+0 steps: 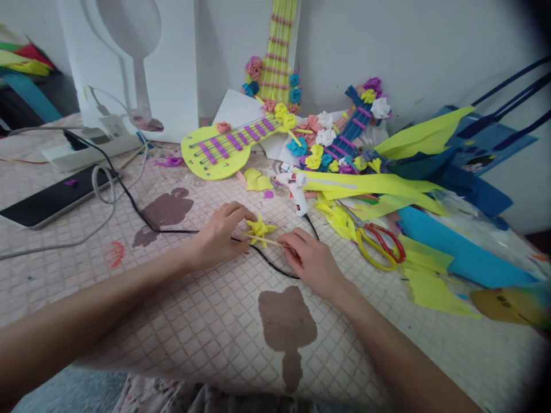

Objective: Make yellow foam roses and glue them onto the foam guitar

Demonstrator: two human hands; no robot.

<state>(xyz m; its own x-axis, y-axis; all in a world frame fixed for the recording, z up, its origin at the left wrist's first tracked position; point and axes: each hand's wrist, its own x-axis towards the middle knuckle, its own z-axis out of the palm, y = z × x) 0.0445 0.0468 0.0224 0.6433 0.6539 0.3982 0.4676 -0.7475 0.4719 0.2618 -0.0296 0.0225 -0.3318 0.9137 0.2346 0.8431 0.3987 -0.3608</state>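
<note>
A small yellow paper flower (260, 229) with pointed petals is between my hands, low over the quilted cloth. My left hand (220, 234) curls its thumb and fingers around the flower's left edge, pinching it. A thin pale stick (269, 240) crosses the front of the flower. Its right end sits in the closed fingers of my right hand (310, 258). Just beyond, a white hot glue gun (297, 192) rests with a small red light showing. Its black cord (275, 268) runs beneath my hands.
Behind stand a yellow paper guitar (219, 150), a blue one (355, 135) with paper flowers, and a white cutout board (181, 74). Scissors (381, 246) and yellow and blue crepe paper (465, 244) lie right. A phone (55, 195) and power strip (81, 150) lie left.
</note>
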